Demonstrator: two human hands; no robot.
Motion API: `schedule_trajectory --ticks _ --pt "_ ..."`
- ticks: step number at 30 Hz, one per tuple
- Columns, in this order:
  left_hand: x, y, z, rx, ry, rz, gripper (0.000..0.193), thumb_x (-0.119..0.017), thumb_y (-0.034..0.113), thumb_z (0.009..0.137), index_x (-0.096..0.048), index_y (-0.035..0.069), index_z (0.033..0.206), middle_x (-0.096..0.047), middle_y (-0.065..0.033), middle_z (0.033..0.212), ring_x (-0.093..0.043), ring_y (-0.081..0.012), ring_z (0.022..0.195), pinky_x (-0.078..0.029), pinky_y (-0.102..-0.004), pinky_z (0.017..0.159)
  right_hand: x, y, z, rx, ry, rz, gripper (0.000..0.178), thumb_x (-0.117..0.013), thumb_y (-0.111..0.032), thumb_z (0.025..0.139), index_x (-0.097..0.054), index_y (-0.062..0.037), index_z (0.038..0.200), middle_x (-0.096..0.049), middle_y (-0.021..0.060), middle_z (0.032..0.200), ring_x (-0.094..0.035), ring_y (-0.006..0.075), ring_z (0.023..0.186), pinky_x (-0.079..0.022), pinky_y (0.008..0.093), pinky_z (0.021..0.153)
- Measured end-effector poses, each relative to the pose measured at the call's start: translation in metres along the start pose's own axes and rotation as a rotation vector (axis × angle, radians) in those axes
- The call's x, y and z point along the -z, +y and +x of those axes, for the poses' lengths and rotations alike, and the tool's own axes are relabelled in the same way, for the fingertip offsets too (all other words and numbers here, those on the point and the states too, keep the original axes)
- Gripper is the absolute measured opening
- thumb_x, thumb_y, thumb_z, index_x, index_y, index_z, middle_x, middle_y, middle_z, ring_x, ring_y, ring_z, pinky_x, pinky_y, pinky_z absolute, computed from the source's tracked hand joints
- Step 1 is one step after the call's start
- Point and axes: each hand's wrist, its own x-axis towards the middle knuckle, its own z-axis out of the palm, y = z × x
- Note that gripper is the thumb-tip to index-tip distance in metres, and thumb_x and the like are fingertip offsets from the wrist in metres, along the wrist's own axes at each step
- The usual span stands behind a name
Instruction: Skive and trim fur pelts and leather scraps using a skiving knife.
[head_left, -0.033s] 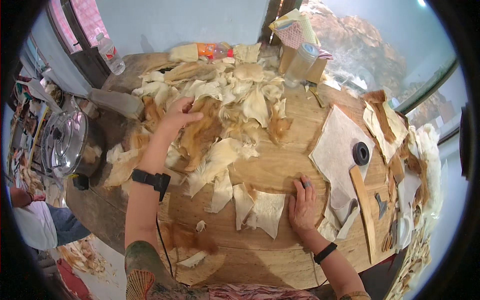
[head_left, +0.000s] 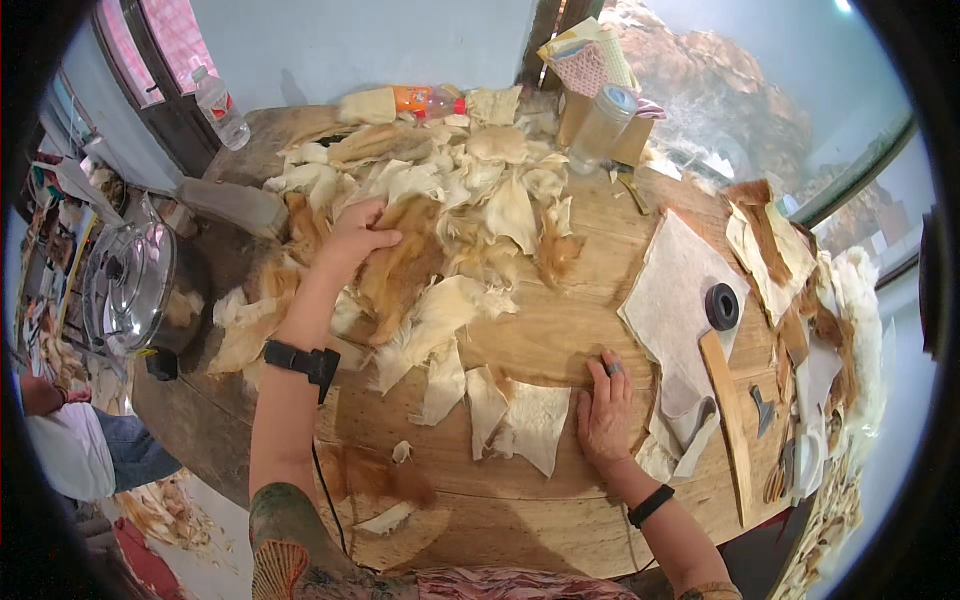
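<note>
Over the heap of fur and hide scraps, my left hand (head_left: 352, 240) has its thumb laid across the edge of a brown fur piece (head_left: 410, 245) and its fingers curled beside that edge; the fingertips are partly hidden. My right hand (head_left: 605, 420) rests flat on the wooden table, empty, with its fingers stretched forward. Just left of it lies a pale squarish hide piece (head_left: 537, 428), beside a narrower cream piece (head_left: 486, 405). Between the two hands is a white fur piece (head_left: 430, 330).
To the right, a large pale hide (head_left: 668, 290) carries a black ring-shaped roll (head_left: 721, 306), with a wooden strip (head_left: 725, 420) beside it. A clear jar (head_left: 603, 130) and an orange-labelled bottle (head_left: 428, 102) stand or lie behind. A metal pot (head_left: 130, 285) is at left, near a seated person (head_left: 75, 440).
My left hand has shifted very slightly, and the brown fur beside its thumb has moved a little with it. My right hand stays in place.
</note>
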Motion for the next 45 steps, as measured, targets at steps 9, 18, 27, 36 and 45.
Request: schedule_trajectory --ticks 9,18,27,36,45 --pt "0.017 0.033 0.001 -0.089 0.135 0.600 0.020 -0.070 0.014 0.073 -0.061 0.000 0.085 -0.060 -0.0114 0.072 -0.060 -0.0238 0.070 -0.046 -0.0341 0.062 0.003 0.004 0.000 -0.020 -0.003 -0.020 0.046 -0.053 -0.001 0.079 -0.044 -0.0001 0.124 -0.040 0.0225 0.133 -0.034 0.0415 0.126 -0.028 0.0487 0.105" --pt "-0.030 -0.008 0.034 -0.176 0.286 0.847 0.039 -0.069 0.013 0.075 -0.058 0.001 0.111 -0.065 -0.0148 0.088 -0.062 -0.0334 0.087 -0.048 -0.0401 0.076 -0.001 0.000 0.000 -0.026 -0.022 -0.038 0.047 -0.055 -0.002 0.079 -0.044 -0.0017 0.124 -0.039 0.0205 0.134 -0.034 0.0411 0.125 -0.028 0.0496 0.103" --pt "0.006 0.039 -0.005 0.064 -0.220 -0.434 0.039 -0.042 0.029 0.097 -0.056 -0.005 0.111 -0.067 -0.0132 0.086 -0.062 -0.0205 0.071 -0.049 -0.0280 0.064 0.000 0.000 0.000 0.002 0.010 0.004 0.046 -0.055 -0.001 0.079 -0.044 -0.0001 0.123 -0.040 0.0226 0.133 -0.036 0.0414 0.124 -0.029 0.0489 0.103" --pt "-0.009 0.035 -0.018 0.135 -0.049 -0.753 0.040 -0.043 0.026 0.098 -0.051 -0.007 0.118 -0.065 -0.0170 0.099 -0.065 -0.0238 0.084 -0.054 -0.0333 0.074 0.000 0.000 -0.001 -0.011 0.005 -0.008 0.045 -0.054 -0.001 0.080 -0.044 0.0002 0.124 -0.039 0.0230 0.133 -0.035 0.0415 0.125 -0.028 0.0488 0.105" --pt "0.000 0.006 -0.014 0.139 0.163 -0.575 0.023 -0.051 0.016 0.094 -0.061 -0.004 0.101 -0.064 -0.0058 0.089 -0.062 -0.0138 0.081 -0.049 -0.0269 0.071 0.001 0.000 -0.002 -0.017 0.008 -0.011 0.046 -0.054 -0.001 0.079 -0.043 0.0000 0.124 -0.040 0.0224 0.132 -0.035 0.0413 0.125 -0.029 0.0487 0.104"
